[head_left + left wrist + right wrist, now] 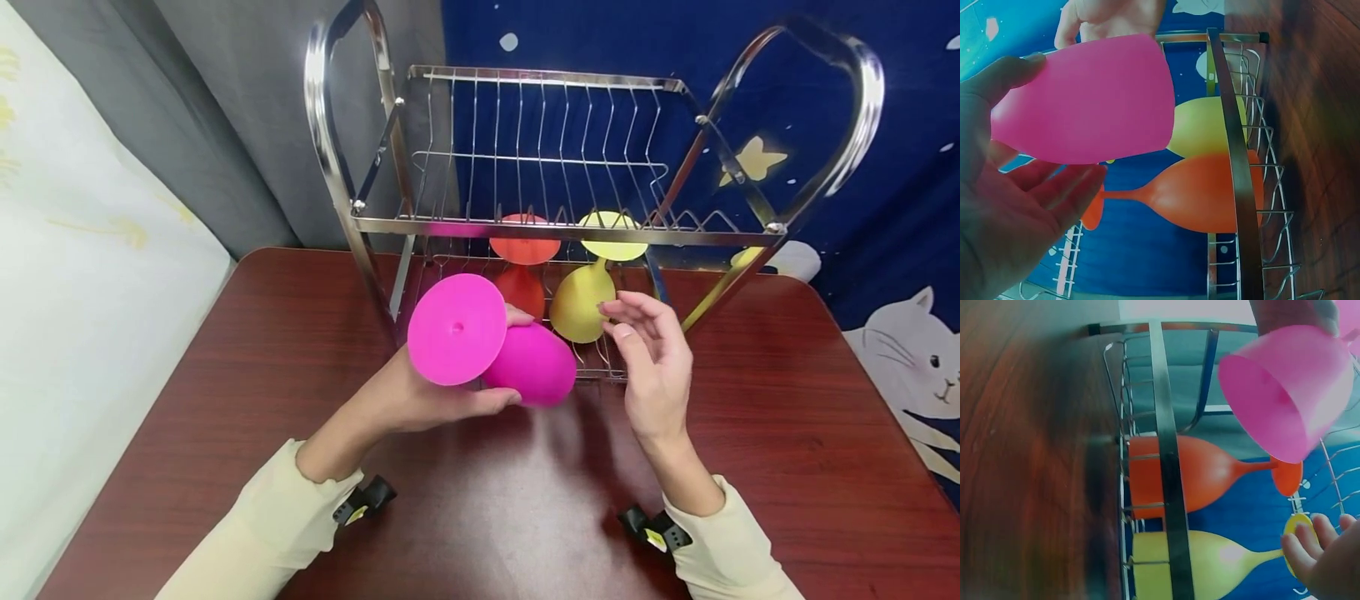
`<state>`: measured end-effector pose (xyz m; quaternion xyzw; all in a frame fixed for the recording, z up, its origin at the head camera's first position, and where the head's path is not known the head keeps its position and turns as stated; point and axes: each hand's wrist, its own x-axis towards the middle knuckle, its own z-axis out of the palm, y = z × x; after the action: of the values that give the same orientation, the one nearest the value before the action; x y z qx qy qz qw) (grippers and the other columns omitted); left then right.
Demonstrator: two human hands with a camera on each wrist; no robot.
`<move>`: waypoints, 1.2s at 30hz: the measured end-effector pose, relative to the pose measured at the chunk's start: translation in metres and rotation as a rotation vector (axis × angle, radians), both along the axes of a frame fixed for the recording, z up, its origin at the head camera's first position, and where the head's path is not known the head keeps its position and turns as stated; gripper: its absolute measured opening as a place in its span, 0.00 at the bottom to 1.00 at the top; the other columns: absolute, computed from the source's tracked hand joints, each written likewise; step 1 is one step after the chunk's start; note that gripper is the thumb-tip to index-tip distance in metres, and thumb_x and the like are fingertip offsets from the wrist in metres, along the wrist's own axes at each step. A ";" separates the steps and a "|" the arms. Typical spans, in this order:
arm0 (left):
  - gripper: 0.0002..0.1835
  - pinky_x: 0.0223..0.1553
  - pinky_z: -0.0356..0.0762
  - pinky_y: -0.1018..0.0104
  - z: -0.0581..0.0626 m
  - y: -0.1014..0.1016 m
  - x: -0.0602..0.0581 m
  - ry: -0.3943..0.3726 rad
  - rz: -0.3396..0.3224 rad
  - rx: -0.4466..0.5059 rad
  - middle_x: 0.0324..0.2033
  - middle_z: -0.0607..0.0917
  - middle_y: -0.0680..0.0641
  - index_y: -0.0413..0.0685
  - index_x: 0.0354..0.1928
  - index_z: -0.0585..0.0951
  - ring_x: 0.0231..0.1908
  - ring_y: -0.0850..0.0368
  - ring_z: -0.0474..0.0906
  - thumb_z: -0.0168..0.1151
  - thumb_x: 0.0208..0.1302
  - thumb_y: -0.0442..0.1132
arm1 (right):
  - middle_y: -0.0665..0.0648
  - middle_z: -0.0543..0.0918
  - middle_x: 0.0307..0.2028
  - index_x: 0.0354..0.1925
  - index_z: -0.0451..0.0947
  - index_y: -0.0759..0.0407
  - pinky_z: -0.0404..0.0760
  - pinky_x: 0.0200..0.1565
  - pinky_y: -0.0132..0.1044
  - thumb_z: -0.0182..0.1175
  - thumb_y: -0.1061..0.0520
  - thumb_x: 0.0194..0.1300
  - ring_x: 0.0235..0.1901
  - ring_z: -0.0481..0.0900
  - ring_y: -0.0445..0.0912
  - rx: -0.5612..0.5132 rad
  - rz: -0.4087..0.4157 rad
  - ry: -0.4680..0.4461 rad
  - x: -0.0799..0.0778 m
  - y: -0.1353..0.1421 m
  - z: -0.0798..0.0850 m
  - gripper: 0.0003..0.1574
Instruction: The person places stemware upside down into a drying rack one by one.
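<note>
My left hand point(423, 402) grips a bright pink plastic wine glass point(534, 367) by its bowl, thumb on one side and fingers on the other. The glass is tilted, its round foot toward the head camera; its open mouth shows in the right wrist view. Upside down on the rack's lower tier stand an orange-red wine glass point(521, 287) and a yellow wine glass point(581, 304), side by side with feet up. Beside the yellow one is my right hand point(656, 371), fingers loosely bent and holding nothing. Its fingertips overlap the yellow bowl's edge in the head view.
A two-tier chrome dish rack point(562, 233) stands at the back of the reddish-brown wooden table point(787, 400). Its upper tier bar crosses above the glasses, and curved side handles rise at both ends. Grey and dark blue curtains point(570, 37) hang behind.
</note>
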<state>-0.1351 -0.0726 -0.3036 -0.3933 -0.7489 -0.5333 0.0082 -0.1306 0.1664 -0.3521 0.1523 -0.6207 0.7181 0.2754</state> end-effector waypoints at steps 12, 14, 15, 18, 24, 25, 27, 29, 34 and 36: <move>0.42 0.46 0.82 0.62 -0.011 -0.003 -0.005 -0.052 0.167 -0.101 0.54 0.76 0.54 0.49 0.62 0.67 0.55 0.60 0.71 0.77 0.44 0.40 | 0.65 0.83 0.34 0.42 0.75 0.79 0.82 0.46 0.36 0.54 0.77 0.57 0.36 0.83 0.53 -0.155 -0.334 0.244 -0.001 0.011 0.010 0.13; 0.42 0.45 0.82 0.62 -0.011 -0.003 -0.005 -0.028 0.192 -0.121 0.53 0.76 0.53 0.48 0.62 0.66 0.55 0.59 0.72 0.77 0.43 0.40 | 0.65 0.82 0.34 0.42 0.75 0.79 0.82 0.44 0.35 0.55 0.77 0.56 0.35 0.82 0.53 -0.173 -0.371 0.250 -0.001 0.013 0.012 0.13; 0.43 0.46 0.82 0.62 -0.010 -0.003 -0.006 -0.011 0.202 -0.132 0.52 0.76 0.52 0.48 0.62 0.66 0.54 0.59 0.72 0.77 0.43 0.40 | 0.64 0.82 0.34 0.42 0.76 0.79 0.83 0.44 0.35 0.55 0.76 0.56 0.35 0.82 0.53 -0.173 -0.389 0.248 -0.001 0.014 0.013 0.13; 0.42 0.47 0.81 0.61 -0.010 -0.003 -0.007 0.034 0.229 -0.165 0.51 0.76 0.51 0.47 0.61 0.66 0.53 0.59 0.73 0.77 0.43 0.40 | 0.63 0.81 0.34 0.42 0.76 0.79 0.83 0.43 0.35 0.56 0.75 0.56 0.34 0.81 0.52 -0.160 -0.448 0.236 -0.001 0.017 0.015 0.13; 0.41 0.48 0.82 0.58 -0.010 -0.003 -0.007 0.023 0.266 -0.227 0.52 0.77 0.50 0.47 0.61 0.67 0.53 0.57 0.74 0.76 0.44 0.41 | 0.60 0.79 0.36 0.41 0.78 0.75 0.78 0.39 0.32 0.57 0.74 0.56 0.36 0.79 0.50 -0.115 -0.573 0.199 0.001 0.018 0.023 0.12; 0.41 0.48 0.82 0.58 -0.010 -0.003 -0.006 0.014 0.273 -0.237 0.52 0.77 0.50 0.47 0.61 0.67 0.53 0.57 0.74 0.76 0.44 0.41 | 0.60 0.79 0.37 0.41 0.78 0.75 0.78 0.39 0.32 0.57 0.74 0.55 0.37 0.78 0.50 -0.110 -0.588 0.193 0.002 0.017 0.025 0.12; 0.41 0.47 0.82 0.57 -0.010 -0.003 -0.006 0.003 0.289 -0.259 0.52 0.77 0.51 0.48 0.62 0.67 0.54 0.56 0.74 0.75 0.44 0.42 | 0.59 0.78 0.39 0.42 0.77 0.73 0.77 0.41 0.33 0.57 0.73 0.55 0.39 0.77 0.51 -0.099 -0.617 0.179 0.002 0.016 0.029 0.13; 0.41 0.47 0.82 0.56 -0.009 -0.003 -0.007 0.001 0.307 -0.279 0.52 0.77 0.51 0.49 0.62 0.67 0.54 0.55 0.75 0.75 0.44 0.43 | 0.57 0.76 0.41 0.43 0.76 0.71 0.78 0.45 0.35 0.57 0.73 0.55 0.41 0.77 0.52 -0.080 -0.645 0.159 0.003 0.015 0.033 0.15; 0.43 0.48 0.82 0.55 -0.010 -0.001 -0.008 0.031 0.350 -0.314 0.53 0.77 0.50 0.48 0.62 0.66 0.53 0.54 0.75 0.75 0.42 0.44 | 0.56 0.74 0.43 0.49 0.72 0.67 0.78 0.46 0.35 0.60 0.72 0.55 0.44 0.76 0.52 -0.060 -0.662 0.114 0.002 0.018 0.035 0.21; 0.43 0.49 0.81 0.54 -0.010 -0.001 -0.008 0.041 0.364 -0.326 0.53 0.77 0.50 0.47 0.62 0.66 0.53 0.54 0.75 0.75 0.41 0.44 | 0.57 0.75 0.43 0.50 0.72 0.66 0.78 0.45 0.34 0.60 0.72 0.55 0.45 0.76 0.52 -0.063 -0.654 0.099 0.001 0.019 0.034 0.23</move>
<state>-0.1430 -0.0736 -0.3140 -0.2585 -0.8833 -0.3871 0.0558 -0.1299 0.1859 -0.3182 -0.0288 -0.5999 0.6024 0.5257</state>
